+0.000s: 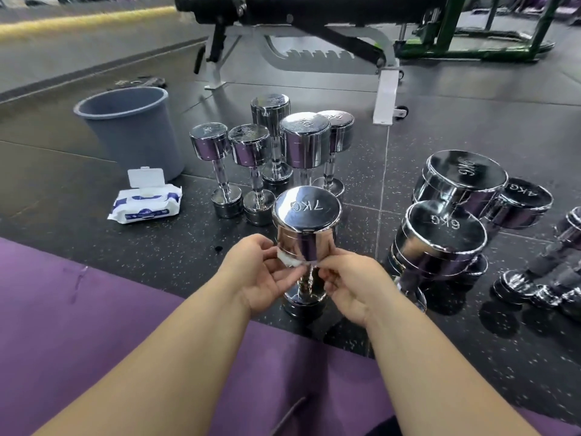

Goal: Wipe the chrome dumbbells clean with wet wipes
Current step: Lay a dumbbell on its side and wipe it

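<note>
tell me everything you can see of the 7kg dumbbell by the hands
The 7KG dumbbell stands on end on the speckled black floor: mirror-bright chrome, two cylindrical heads joined by a thin ribbed handle, "7KG" stamped on its flat top. The left hand and right hand hold a white wipe against the upper head's underside.

Bare left forearm (pixel 176 357), bare right forearm (pixel 418 357)

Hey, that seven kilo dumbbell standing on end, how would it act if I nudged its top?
Likely heavy: the 7KG dumbbell is marked so. Standing on one end with its top head high, it may tip rather than slide on the speckled floor. Once down, its round heads would probably roll.
</note>
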`<state>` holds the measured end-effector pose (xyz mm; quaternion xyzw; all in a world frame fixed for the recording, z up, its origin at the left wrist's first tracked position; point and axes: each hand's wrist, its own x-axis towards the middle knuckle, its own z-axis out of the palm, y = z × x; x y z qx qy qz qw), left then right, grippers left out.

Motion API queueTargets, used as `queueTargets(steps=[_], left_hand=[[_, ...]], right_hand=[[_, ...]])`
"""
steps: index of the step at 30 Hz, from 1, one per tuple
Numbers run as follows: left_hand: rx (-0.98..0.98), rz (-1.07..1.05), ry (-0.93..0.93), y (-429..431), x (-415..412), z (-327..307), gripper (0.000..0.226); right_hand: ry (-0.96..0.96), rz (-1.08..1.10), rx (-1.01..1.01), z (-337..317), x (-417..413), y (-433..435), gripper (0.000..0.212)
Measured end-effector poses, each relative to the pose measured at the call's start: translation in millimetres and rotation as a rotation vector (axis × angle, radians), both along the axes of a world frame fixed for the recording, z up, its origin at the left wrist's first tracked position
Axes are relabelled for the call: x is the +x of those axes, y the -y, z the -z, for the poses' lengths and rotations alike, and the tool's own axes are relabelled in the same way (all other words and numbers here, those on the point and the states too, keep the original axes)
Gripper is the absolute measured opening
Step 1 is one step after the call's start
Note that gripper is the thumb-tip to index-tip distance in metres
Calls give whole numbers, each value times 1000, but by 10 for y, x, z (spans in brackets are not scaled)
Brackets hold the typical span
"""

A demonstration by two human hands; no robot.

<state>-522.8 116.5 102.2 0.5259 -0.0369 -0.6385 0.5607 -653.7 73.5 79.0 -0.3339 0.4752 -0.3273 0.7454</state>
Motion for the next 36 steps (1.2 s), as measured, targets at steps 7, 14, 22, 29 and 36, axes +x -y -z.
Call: queueTargets(steps=[7,14,22,29,36], left_hand=[[-184,-335,19,153,-79,77,19],[-178,-256,231,118,25,217,22],[-329,-80,370,216,71,-18,40],[-389,220,358,421,295,-78,69],[-404,104,298,462,261,-51,63]], right_hand=[[107,187,122,-58,37,90,30],[134,268,61,-37,23,207,24],[264,167,11,-167,39,311,39],[276,93,-79,-229,111,552,51],[243,-76,-142,-205,212,576,48]])
